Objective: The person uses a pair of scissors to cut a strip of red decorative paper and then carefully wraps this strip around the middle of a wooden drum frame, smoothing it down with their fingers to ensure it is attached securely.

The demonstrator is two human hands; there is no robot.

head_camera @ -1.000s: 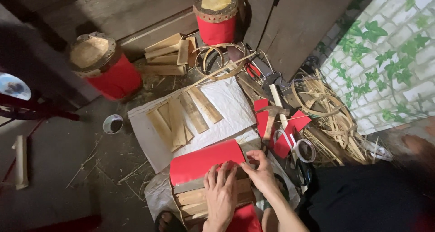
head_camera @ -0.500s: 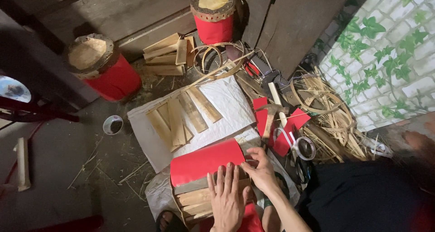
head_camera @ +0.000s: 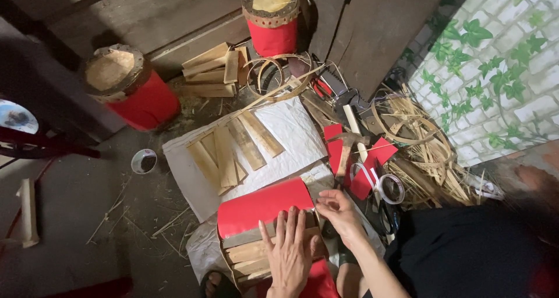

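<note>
We see the red paper sheet (head_camera: 265, 206) lying over the upper staves of a wooden drum body (head_camera: 262, 252) at bottom centre; since a second ago the left hand (head_camera: 291, 251) has slid up, fingers spread flat on the staves just below the paper, gripping nothing, while the right hand (head_camera: 338, 212) pinches the sheet's right edge — smoothing appears under way. Beyond lie loose wooden slats (head_camera: 230, 152) on white paper (head_camera: 291, 129), red paper scraps (head_camera: 372, 158), and two finished red drums (head_camera: 137, 91) by the wall — no labels legible.

The slats (head_camera: 247, 254) at the bottom centre are partly covered by the left hand (head_camera: 291, 257) and red paper (head_camera: 262, 205). The plate (head_camera: 16, 116) is cut off at the left edge. The right fingers (head_camera: 326, 202) are curled, their grip unclear.
</note>
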